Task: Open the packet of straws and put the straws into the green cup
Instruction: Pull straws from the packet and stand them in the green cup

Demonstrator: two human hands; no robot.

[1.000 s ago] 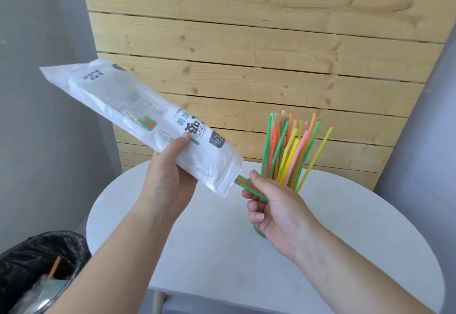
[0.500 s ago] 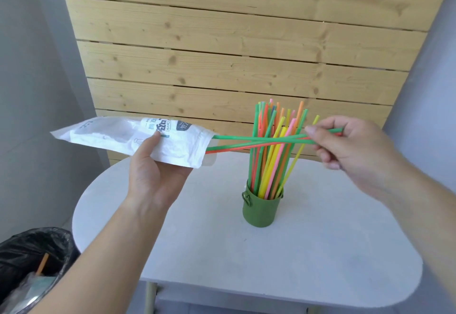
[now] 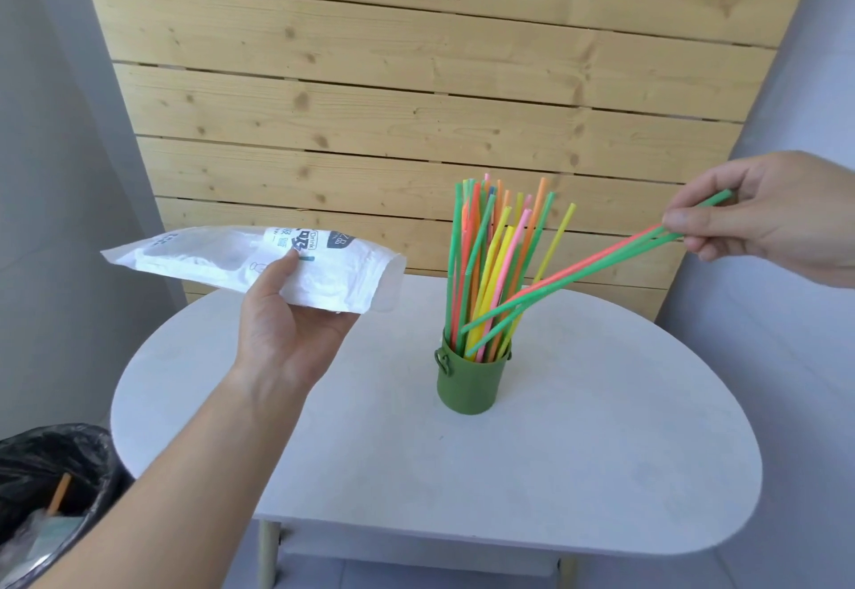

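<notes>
A green cup stands on the white table, right of centre, with several coloured straws upright in it. My left hand holds the white straw packet flat above the table's left side, its open end facing right. The packet looks flat, and no straws show at its mouth. My right hand is up at the right and pinches a few green and orange straws. They slant down to the left, and their lower tips reach the cup's rim among the standing straws.
A wooden slat wall rises behind the table. A bin lined with a black bag stands on the floor at the lower left, with rubbish inside. Grey walls flank both sides.
My right hand has drawn the last straws fully out of the packet and swung right and up, tipping their free ends down to the cup. The packet has dropped lower.
</notes>
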